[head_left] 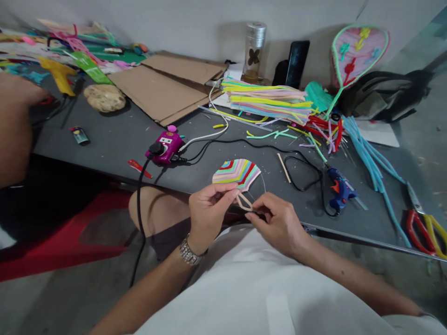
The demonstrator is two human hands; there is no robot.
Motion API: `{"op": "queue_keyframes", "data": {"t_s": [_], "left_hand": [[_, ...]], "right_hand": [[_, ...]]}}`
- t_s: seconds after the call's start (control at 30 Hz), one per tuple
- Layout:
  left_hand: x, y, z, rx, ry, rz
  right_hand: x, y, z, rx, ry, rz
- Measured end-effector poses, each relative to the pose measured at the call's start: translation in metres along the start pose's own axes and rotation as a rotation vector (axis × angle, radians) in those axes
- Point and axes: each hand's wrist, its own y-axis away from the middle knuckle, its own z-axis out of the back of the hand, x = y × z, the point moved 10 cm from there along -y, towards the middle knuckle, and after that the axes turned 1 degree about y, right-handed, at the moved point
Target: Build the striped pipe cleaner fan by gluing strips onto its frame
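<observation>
Near the table's front edge is a striped pipe-cleaner fan shape in red, yellow, pink and teal, with a thin wire curving from its right side. My left hand, a metal watch on its wrist, pinches a pale pipe cleaner bent into a loop just below the striped piece. The loop's other end sits between the thumb and forefinger of my right hand. A blue glue gun rests on the table to the right. Fingertips hide part of the loop and the fan's lower edge.
Pipe-cleaner bundles lie at the back, beside cardboard. A magenta power adapter and black cord cross the middle. Scissors lie far right. Another person's arm reaches in from the left, near a yellow glue gun.
</observation>
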Motion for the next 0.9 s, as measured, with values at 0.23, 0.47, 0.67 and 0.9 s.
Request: {"op": "queue_keyframes", "data": {"t_s": [0.23, 0.47, 0.67, 0.9], "left_hand": [[-0.003, 0.003, -0.007, -0.004, -0.003, -0.038], [-0.002, 0.004, -0.005, -0.039, 0.037, -0.050], [0.006, -0.001, 0.006, -0.090, 0.094, -0.014], [0.009, 0.001, -0.002, -0.083, 0.041, -0.009]], "right_hand": [[0.037, -0.001, -0.001, -0.138, 0.438, 0.301], [0.029, -0.004, -0.008, -0.094, 0.352, 0.266], [0.006, -0.005, -0.010, 0.007, 0.089, 0.046], [0.033, -0.010, -0.014, -0.071, 0.537, 0.239]]}}
